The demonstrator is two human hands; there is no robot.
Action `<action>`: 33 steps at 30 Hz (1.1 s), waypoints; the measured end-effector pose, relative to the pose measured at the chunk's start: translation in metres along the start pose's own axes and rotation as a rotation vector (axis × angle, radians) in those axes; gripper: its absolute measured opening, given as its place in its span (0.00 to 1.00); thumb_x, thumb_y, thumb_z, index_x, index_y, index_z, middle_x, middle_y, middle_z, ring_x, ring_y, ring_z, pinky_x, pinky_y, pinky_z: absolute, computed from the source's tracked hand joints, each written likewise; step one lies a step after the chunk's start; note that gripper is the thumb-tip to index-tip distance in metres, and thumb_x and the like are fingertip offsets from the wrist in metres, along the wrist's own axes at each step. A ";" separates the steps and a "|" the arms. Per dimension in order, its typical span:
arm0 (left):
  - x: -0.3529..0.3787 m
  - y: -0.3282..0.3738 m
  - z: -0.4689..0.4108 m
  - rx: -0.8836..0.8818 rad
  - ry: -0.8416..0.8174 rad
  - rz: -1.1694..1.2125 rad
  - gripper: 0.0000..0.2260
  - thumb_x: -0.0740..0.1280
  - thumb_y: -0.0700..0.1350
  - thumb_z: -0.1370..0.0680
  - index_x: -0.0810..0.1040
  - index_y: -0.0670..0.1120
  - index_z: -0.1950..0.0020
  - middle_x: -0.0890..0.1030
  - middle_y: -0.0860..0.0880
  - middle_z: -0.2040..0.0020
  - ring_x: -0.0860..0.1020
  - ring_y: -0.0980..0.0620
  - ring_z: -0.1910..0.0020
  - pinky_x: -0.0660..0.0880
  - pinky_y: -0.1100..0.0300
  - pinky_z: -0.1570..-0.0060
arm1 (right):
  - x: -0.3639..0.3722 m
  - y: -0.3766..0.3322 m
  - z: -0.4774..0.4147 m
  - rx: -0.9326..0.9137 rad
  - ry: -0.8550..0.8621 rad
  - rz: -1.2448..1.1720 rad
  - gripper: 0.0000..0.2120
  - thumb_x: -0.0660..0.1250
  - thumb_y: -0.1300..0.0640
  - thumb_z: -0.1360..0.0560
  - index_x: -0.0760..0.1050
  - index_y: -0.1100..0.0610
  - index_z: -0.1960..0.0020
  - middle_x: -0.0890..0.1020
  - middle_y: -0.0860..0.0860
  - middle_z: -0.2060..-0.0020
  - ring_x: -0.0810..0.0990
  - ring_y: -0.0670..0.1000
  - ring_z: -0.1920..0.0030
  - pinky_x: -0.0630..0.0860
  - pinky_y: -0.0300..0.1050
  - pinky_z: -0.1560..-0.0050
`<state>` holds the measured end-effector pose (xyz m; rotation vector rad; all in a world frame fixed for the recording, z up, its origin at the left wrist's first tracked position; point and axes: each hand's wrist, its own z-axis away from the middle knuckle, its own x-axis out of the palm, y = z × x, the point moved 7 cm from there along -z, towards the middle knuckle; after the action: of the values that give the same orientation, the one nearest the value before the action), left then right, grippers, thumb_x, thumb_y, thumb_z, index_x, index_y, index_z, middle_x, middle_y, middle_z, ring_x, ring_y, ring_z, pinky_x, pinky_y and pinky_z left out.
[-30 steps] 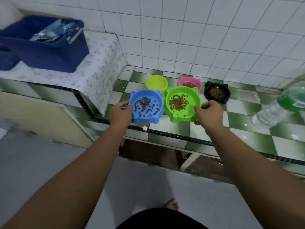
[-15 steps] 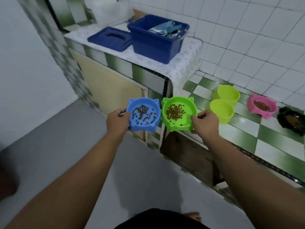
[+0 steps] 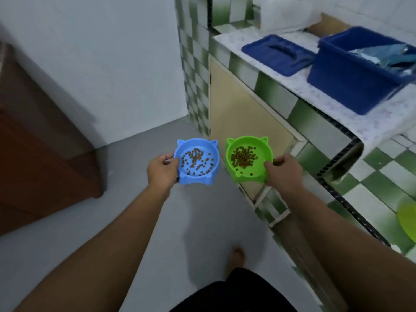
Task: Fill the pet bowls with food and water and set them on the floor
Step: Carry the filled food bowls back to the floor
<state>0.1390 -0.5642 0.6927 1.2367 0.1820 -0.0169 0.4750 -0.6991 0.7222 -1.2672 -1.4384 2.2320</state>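
My left hand [image 3: 162,169] grips the left rim of a blue cat-eared bowl [image 3: 210,173] holding scattered brown kibble. My right hand [image 3: 284,173] grips the right rim of a green cat-eared bowl [image 3: 261,154] with a denser pile of kibble. Both bowls are held level in the air, side by side, over the grey floor [image 3: 135,210] and away from the tiled counter [image 3: 380,176]. A yellow-green bowl [image 3: 408,218] shows partly at the right edge, on the counter. The other bowls and the water bottle are out of view.
A dark blue bin [image 3: 355,79] and its lid [image 3: 276,54] sit on the raised shelf at upper right. A beige cabinet door [image 3: 238,122] runs under the shelf. Brown wooden furniture [image 3: 45,158] stands at left. My bare foot [image 3: 235,260] is on the floor below.
I have turned left, away from the counter, carrying both bowls with me. They now hang over the floor, slightly further apart. The pink and black bowls have left the view.
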 end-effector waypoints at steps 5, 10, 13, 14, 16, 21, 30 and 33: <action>-0.031 0.003 -0.043 -0.027 0.117 0.035 0.04 0.68 0.38 0.21 0.82 0.45 0.50 0.84 0.46 0.58 0.85 0.44 0.60 0.85 0.44 0.61 | 0.073 -0.027 -0.051 -0.077 -0.128 -0.027 0.12 0.70 0.46 0.38 0.73 0.52 0.60 0.81 0.52 0.61 0.84 0.58 0.60 0.84 0.61 0.62; -0.037 0.012 -0.080 -0.046 0.230 0.074 0.05 0.68 0.39 0.21 0.81 0.47 0.54 0.85 0.42 0.55 0.86 0.41 0.56 0.84 0.44 0.62 | 0.121 -0.065 -0.105 -0.149 -0.199 -0.020 0.14 0.71 0.44 0.40 0.74 0.52 0.61 0.81 0.53 0.63 0.84 0.59 0.59 0.83 0.62 0.59; -0.035 0.016 -0.098 -0.069 0.305 0.104 0.04 0.69 0.40 0.21 0.83 0.44 0.49 0.86 0.40 0.50 0.87 0.40 0.54 0.84 0.41 0.61 | 0.138 -0.097 -0.127 -0.208 -0.245 0.022 0.09 0.73 0.53 0.34 0.75 0.55 0.60 0.81 0.53 0.62 0.83 0.58 0.58 0.82 0.55 0.54; -0.034 0.018 -0.103 -0.076 0.328 0.116 0.06 0.68 0.40 0.21 0.83 0.43 0.47 0.86 0.40 0.50 0.87 0.40 0.54 0.84 0.40 0.60 | 0.143 -0.105 -0.136 -0.206 -0.265 0.016 0.10 0.73 0.52 0.35 0.74 0.55 0.61 0.81 0.52 0.63 0.83 0.58 0.58 0.82 0.55 0.54; -0.033 0.025 -0.110 -0.079 0.367 0.137 0.07 0.68 0.39 0.21 0.83 0.42 0.44 0.86 0.41 0.51 0.87 0.41 0.55 0.84 0.41 0.60 | 0.158 -0.114 -0.160 -0.205 -0.301 -0.006 0.12 0.71 0.48 0.39 0.73 0.53 0.62 0.82 0.51 0.64 0.84 0.57 0.60 0.83 0.60 0.58; -0.036 0.037 -0.132 -0.095 0.435 0.196 0.08 0.67 0.37 0.20 0.82 0.40 0.42 0.85 0.40 0.50 0.85 0.41 0.55 0.84 0.43 0.58 | 0.185 -0.147 -0.194 -0.255 -0.369 -0.014 0.11 0.72 0.50 0.38 0.73 0.53 0.62 0.82 0.53 0.62 0.85 0.58 0.62 0.83 0.62 0.66; -0.043 0.044 -0.204 -0.117 0.474 0.213 0.04 0.68 0.37 0.20 0.80 0.44 0.49 0.85 0.40 0.51 0.85 0.41 0.58 0.81 0.55 0.72 | 0.244 -0.186 -0.227 -0.229 -0.425 -0.020 0.08 0.73 0.57 0.33 0.75 0.55 0.57 0.82 0.56 0.58 0.85 0.57 0.62 0.83 0.62 0.71; -0.045 0.043 -0.244 -0.131 0.468 0.216 0.05 0.69 0.38 0.20 0.81 0.43 0.45 0.85 0.40 0.51 0.86 0.41 0.56 0.83 0.52 0.68 | 0.275 -0.202 -0.243 -0.228 -0.429 -0.005 0.08 0.73 0.56 0.33 0.75 0.54 0.59 0.82 0.56 0.58 0.85 0.57 0.62 0.83 0.61 0.70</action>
<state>0.0680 -0.3244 0.6631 1.1088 0.4467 0.4684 0.4332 -0.2828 0.6972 -0.8634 -1.8851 2.5001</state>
